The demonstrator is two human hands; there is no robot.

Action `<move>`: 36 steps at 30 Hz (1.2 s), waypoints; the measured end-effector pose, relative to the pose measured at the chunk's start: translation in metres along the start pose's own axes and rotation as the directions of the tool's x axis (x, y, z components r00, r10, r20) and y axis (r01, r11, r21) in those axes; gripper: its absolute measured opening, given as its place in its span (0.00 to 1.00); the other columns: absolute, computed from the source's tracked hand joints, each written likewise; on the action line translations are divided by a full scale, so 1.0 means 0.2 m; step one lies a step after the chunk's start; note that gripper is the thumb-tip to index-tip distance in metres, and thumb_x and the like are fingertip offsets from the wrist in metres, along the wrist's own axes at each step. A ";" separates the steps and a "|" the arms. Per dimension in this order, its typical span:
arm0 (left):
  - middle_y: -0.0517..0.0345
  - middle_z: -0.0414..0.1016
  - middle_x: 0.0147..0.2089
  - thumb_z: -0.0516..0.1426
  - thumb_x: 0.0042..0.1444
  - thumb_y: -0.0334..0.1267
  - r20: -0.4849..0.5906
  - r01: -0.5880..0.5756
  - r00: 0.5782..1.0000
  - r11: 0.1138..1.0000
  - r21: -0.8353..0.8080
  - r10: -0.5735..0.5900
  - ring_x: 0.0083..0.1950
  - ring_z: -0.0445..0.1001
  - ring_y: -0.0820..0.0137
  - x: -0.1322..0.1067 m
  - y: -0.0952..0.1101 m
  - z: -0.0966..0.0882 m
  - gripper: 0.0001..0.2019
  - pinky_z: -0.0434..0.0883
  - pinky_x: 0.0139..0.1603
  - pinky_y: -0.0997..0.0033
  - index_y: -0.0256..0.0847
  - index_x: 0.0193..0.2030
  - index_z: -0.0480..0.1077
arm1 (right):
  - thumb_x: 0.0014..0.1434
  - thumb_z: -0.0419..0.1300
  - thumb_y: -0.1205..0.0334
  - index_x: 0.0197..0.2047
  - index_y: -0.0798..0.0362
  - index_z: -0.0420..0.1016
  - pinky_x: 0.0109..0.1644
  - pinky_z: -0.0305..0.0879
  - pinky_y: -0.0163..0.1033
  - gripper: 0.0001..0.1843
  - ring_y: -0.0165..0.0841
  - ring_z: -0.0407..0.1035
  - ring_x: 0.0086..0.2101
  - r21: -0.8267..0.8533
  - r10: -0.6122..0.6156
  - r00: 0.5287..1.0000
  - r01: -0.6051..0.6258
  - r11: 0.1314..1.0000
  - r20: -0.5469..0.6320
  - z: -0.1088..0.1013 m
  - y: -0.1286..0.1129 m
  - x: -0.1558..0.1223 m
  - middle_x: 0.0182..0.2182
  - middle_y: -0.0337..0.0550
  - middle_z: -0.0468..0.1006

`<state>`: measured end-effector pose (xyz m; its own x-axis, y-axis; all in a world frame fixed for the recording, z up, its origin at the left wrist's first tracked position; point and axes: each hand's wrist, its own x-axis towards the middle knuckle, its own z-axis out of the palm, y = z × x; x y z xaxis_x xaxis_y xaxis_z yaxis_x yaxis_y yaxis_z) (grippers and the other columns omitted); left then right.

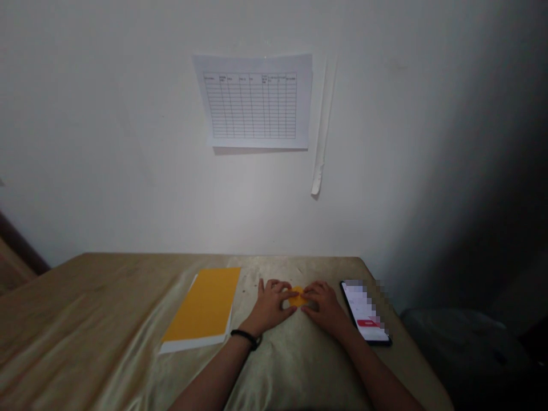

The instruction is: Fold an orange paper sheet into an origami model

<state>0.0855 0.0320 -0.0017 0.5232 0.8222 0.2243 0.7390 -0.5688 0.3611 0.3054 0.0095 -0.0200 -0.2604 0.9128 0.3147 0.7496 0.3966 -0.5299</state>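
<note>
Between my hands lies a small piece of orange-yellow paper (296, 299), low on the cloth-covered surface, its outline partly hidden by my fingers. My left hand (270, 305), with a black band (246, 335) at the wrist, has its thumb and fingertips closed on the paper's left side. From the other side, my right hand (324, 305) grips the right part of the same piece with thumb and fingers. To the left rests a stack of orange-yellow and white sheets (205, 305). A lit smartphone (362, 311) lies just right of my right hand.
A shiny beige cloth (128, 319) with creases covers the table up to the white wall (128, 171). On the wall hang a printed table sheet (257, 103) and a loose white strip (322, 131). A dark, bag-like shape (462, 342) stands beyond the right edge.
</note>
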 end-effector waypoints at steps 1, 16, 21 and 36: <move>0.60 0.72 0.60 0.63 0.57 0.52 0.002 -0.008 1.000 1.000 -0.005 0.008 0.64 0.60 0.51 0.00 0.00 -0.01 0.21 0.34 0.67 0.26 0.64 0.58 0.72 | 0.56 0.65 0.60 0.51 0.46 0.80 0.67 0.50 0.50 0.18 0.41 0.60 0.59 0.004 0.004 1.000 -0.004 1.000 0.000 0.00 0.00 0.00 0.51 0.43 0.78; 0.57 0.79 0.52 0.58 0.64 0.41 -0.095 -0.074 0.993 0.991 -0.114 0.063 0.60 0.68 0.59 0.02 -0.05 -0.03 0.08 0.38 0.69 0.35 0.51 0.44 0.79 | 0.64 0.60 0.62 0.47 0.46 0.81 0.60 0.56 0.47 0.10 0.39 0.65 0.52 0.001 -0.074 0.993 0.074 0.997 -0.087 -0.01 0.02 0.01 0.45 0.40 0.81; 0.57 0.80 0.52 0.56 0.66 0.39 -0.119 -0.046 0.992 0.991 -0.129 0.031 0.57 0.71 0.61 0.03 -0.04 -0.03 0.09 0.38 0.70 0.36 0.51 0.43 0.80 | 0.66 0.57 0.65 0.42 0.48 0.81 0.59 0.56 0.48 0.10 0.38 0.67 0.49 -0.049 -0.094 0.990 0.089 0.995 -0.105 -0.02 0.00 0.01 0.41 0.41 0.81; 0.61 0.79 0.55 0.62 0.61 0.39 -0.017 0.021 1.000 0.989 -0.145 -0.023 0.64 0.66 0.56 0.05 -0.11 0.03 0.11 0.36 0.67 0.30 0.59 0.49 0.78 | 0.61 0.64 0.63 0.47 0.43 0.81 0.59 0.56 0.48 0.11 0.39 0.67 0.50 -0.087 -0.069 0.995 0.062 0.994 -0.076 0.01 0.02 0.01 0.44 0.41 0.79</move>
<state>0.0768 0.0515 -0.0128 0.4984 0.8355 0.2313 0.6805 -0.5423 0.4927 0.3066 0.0128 -0.0219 -0.2644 0.8731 0.4097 0.7820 0.4427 -0.4388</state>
